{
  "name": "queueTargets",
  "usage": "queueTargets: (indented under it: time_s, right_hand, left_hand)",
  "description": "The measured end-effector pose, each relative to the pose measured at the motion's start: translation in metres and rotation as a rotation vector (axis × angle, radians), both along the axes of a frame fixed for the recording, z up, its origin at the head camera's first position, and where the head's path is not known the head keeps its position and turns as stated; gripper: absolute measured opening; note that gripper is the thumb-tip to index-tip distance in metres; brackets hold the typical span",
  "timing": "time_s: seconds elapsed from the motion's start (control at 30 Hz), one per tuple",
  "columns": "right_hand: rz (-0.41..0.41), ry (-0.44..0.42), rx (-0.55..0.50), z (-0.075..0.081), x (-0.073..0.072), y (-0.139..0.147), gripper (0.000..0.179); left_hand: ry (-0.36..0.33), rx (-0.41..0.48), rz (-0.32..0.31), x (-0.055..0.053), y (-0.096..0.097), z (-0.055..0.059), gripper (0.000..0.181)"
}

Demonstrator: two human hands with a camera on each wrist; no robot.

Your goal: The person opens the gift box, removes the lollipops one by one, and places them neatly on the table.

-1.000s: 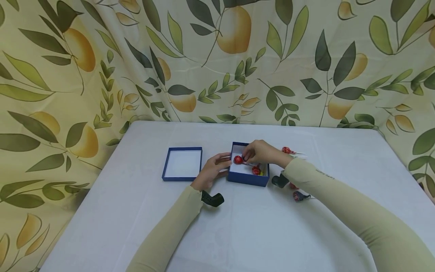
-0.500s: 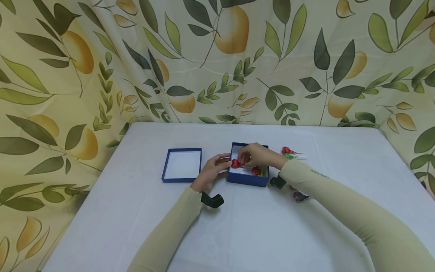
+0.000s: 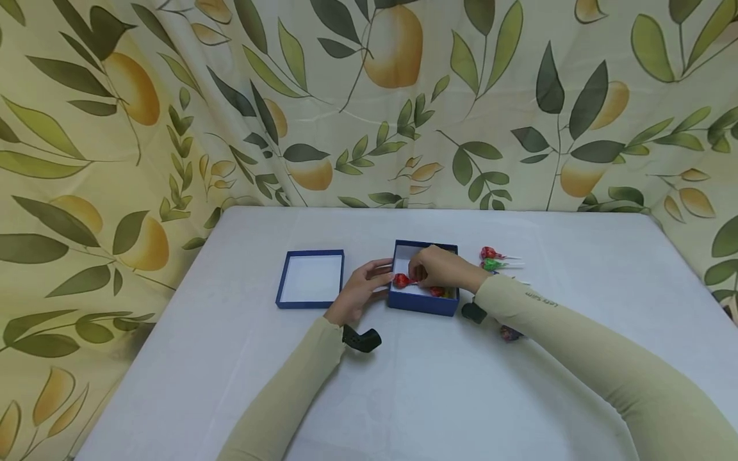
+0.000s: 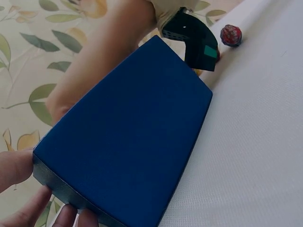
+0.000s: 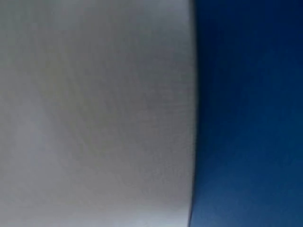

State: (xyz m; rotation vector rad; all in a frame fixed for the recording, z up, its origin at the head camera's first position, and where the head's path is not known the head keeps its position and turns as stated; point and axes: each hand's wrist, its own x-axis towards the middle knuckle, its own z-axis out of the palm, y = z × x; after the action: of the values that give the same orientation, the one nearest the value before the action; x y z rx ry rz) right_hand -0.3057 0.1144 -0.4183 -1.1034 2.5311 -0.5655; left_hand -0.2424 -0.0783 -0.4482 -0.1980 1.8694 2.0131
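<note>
A blue box (image 3: 423, 303) with a white inside stands on the table. My left hand (image 3: 354, 291) rests its fingertips against the box's left wall; in the left wrist view, the fingers (image 4: 31, 208) touch its narrow end. My right hand (image 3: 441, 267) reaches down into the box and pinches the stick of a red lollipop (image 3: 400, 280), whose head lies near the left wall. The fingertips are partly hidden. Another red lollipop (image 3: 437, 291) lies in the box below the hand. The right wrist view shows only a blue wall (image 5: 251, 113) and a pale surface, close and blurred.
Left of the box lies its blue-rimmed lid (image 3: 311, 278), white side up. To the right lie a red lollipop (image 3: 489, 253), a green lollipop (image 3: 491, 264) and a dark lollipop (image 3: 510, 333); my right sleeve (image 3: 553, 314) covers part of that area. A patterned curtain hangs behind the table.
The red lollipop at my right hand has shifted slightly left and down inside the box, and the hand has lowered with it. My left hand stays at the box wall.
</note>
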Motion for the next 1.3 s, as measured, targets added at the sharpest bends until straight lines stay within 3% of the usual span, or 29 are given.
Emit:
queueTargets:
  time_s: [0.2,0.37,0.53,0.77,1.07,1.3]
  right_hand:
    - [0.055,0.023,-0.011,0.0006,-0.0013,0.0015,0.005]
    - [0.090,-0.047,-0.071,0.0024,-0.0039,0.0048,0.002]
    - [0.075,-0.103,-0.160,0.0057,-0.0050,0.0075,0.006]
    - [0.037,-0.109,-0.111,0.0086,-0.0021,0.0060,0.017]
    - [-0.034,-0.148,-0.163,0.0062,-0.0017,0.0056,0.040]
    - [0.040,-0.120,-0.145,0.0028,-0.0028,0.0057,0.037]
  left_hand:
    - [0.003,-0.014,0.006,-0.0001,-0.0006,0.0021,0.041]
    - [0.007,0.001,0.004,-0.0001,-0.0007,0.0015,0.042]
    - [-0.002,0.007,-0.001,-0.0012,-0.0001,0.0008,0.045]
    - [-0.011,0.000,-0.002,-0.0020,0.0005,0.0001,0.044]
    - [0.009,0.002,0.002,-0.0022,0.0001,-0.0038,0.041]
    - [0.002,0.004,-0.004,-0.0028,-0.0006,-0.0047,0.041]
